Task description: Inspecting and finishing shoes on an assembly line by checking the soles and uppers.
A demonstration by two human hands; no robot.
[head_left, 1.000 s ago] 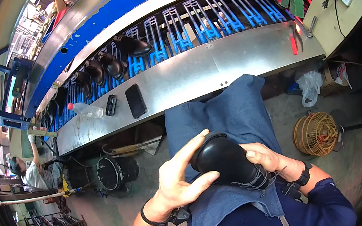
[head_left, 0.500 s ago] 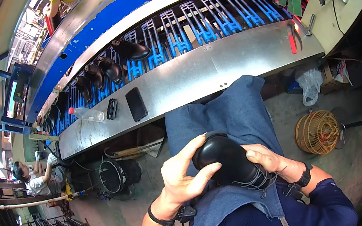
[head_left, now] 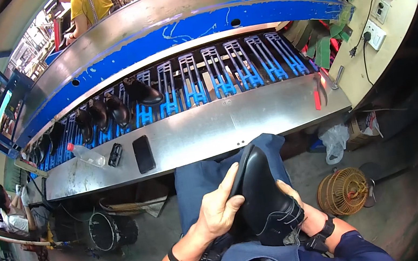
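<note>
A black lace-up shoe (head_left: 262, 190) is held over my lap, its smooth toe pointing away from me. Along its left side runs a dark shoe sole (head_left: 242, 170), standing a little off the upper near the toe; whether the two are joined further back I cannot tell. My left hand (head_left: 220, 205) grips the sole, thumb bent toward the upper and fingers behind it. On the other side my right hand (head_left: 304, 208) closes round the shoe by the laces (head_left: 283, 217). Its fingers are partly hidden behind the shoe.
Ahead runs a metal-edged bench (head_left: 189, 142) with blue racks (head_left: 193, 81) behind it, several carrying black shoes (head_left: 117, 112). On it lie a phone (head_left: 144, 154), a plastic bottle (head_left: 88, 155) and red-handled pincers (head_left: 317, 94). A wicker basket (head_left: 342, 192) and a black bucket (head_left: 106, 231) stand on the floor.
The shoe has turned in my hands, so its toe now points further away and the sole shows along the left. My view has tipped up, bringing more of the far bench into sight.
</note>
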